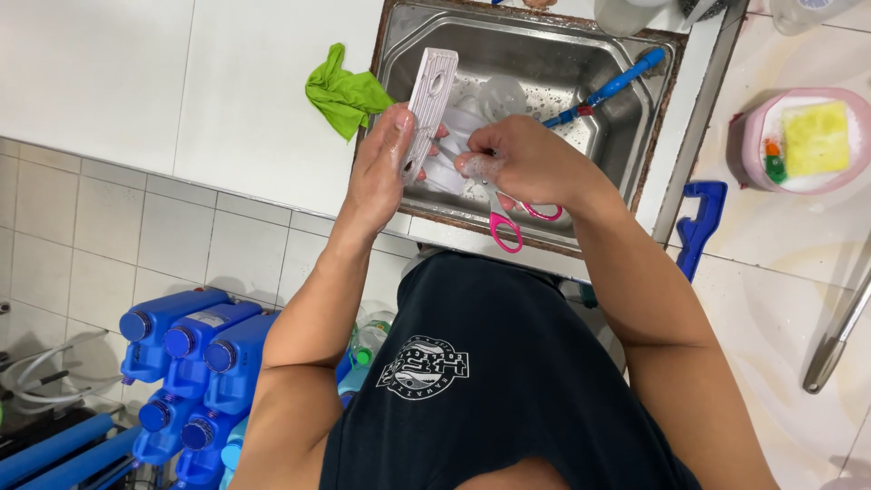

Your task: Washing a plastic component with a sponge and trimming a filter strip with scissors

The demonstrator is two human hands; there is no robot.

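Observation:
My left hand, wet with suds, grips a white ribbed rectangular plastic piece with a hole in it, held upright over the steel sink. My right hand, also soapy, holds a pair of scissors with pink handles, the handles hanging down over the sink's front rim. The blades are hidden between my hands. In the sink lie white dishes and a blue-handled brush.
A green cloth lies on the white counter left of the sink. On the right counter are a pink bowl with a yellow sponge, a blue clamp-like tool and a metal handle. Blue jugs stand on the floor below.

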